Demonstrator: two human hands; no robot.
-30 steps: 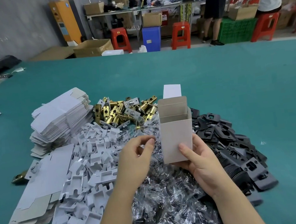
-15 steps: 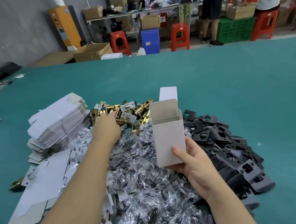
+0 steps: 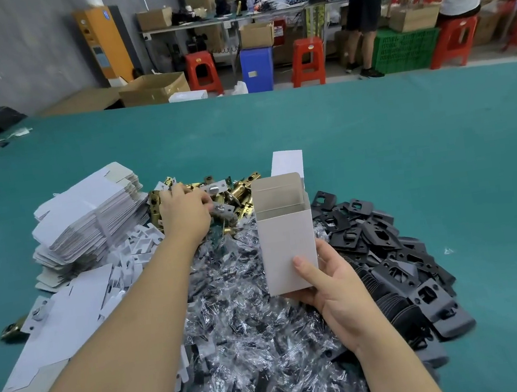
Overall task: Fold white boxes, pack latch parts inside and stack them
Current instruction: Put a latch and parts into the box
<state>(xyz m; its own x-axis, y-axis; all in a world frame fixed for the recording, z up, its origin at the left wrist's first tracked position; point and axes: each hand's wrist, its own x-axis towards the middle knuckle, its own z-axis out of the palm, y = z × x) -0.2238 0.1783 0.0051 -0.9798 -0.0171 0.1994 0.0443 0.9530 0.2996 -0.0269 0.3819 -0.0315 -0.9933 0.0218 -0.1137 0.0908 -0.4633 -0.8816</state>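
Teal table [image 3: 375, 147] — right hand [image 3: 335, 287] holds box [image 3: 286, 241].

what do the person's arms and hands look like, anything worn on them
Both forearms are bare as far as the head view shows: no sleeves reach into the picture. The left hand and right hand carry no gloves, and no rings, watch or wristband are visible. The right thumbnail is short and unpainted.

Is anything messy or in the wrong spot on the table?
One brass latch lies alone by the flat box blanks, away from the brass latch pile. Everything else is in sorted heaps.
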